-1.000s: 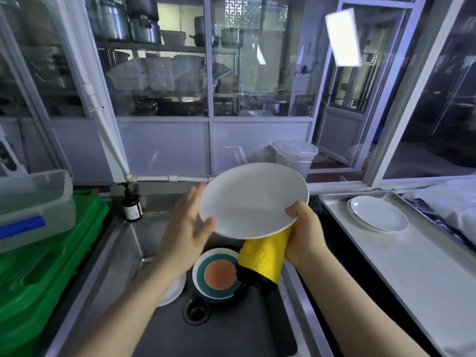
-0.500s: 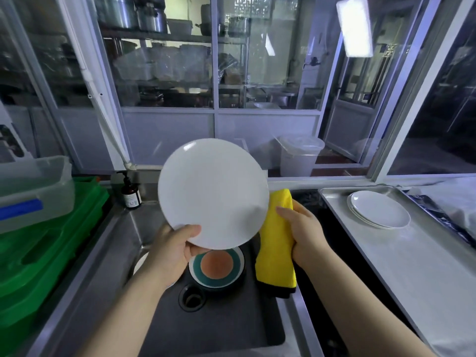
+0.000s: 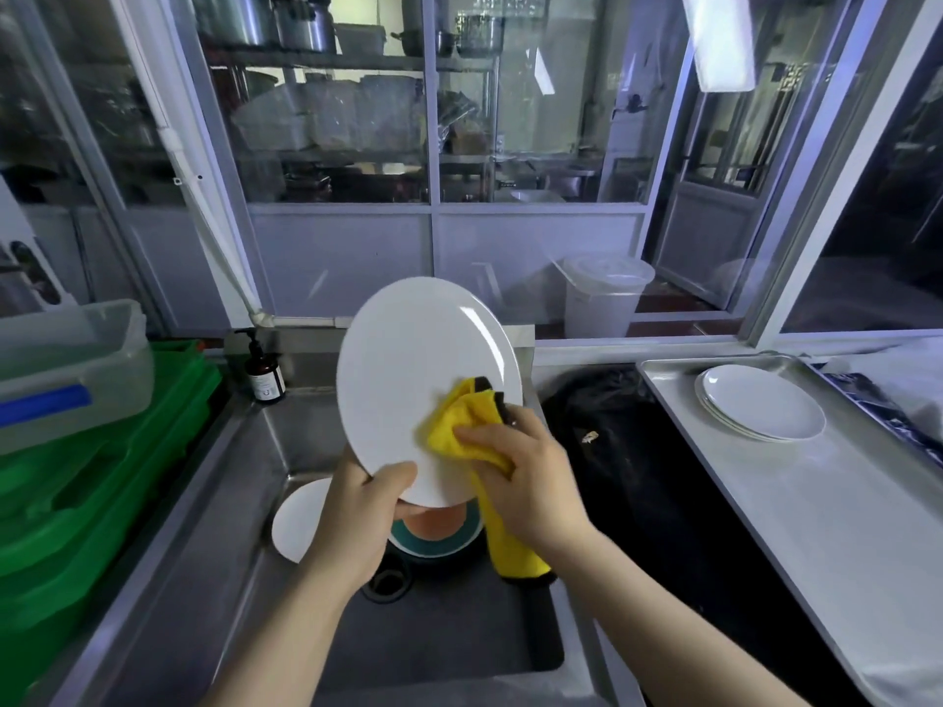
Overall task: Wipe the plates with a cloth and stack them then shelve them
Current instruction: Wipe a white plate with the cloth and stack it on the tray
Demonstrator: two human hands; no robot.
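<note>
A white plate stands nearly upright over the sink. My left hand grips its lower rim, thumb on the face. My right hand holds a yellow cloth bunched against the plate's lower right face; the cloth's tail hangs down below the hand. In the sink lie a white plate and a plate with a teal ring and orange centre, both partly hidden by my hands. A small stack of white plates rests on the metal tray at right.
A brown pump bottle stands at the sink's back left corner. Green crates with a clear plastic box on top fill the left side. A dark gap separates sink and tray. Glass panels run behind.
The plate has tipped upright and turned its face toward me. My right hand brought the yellow cloth from beside the plate onto its face. My left hand kept hold of the lower rim.
</note>
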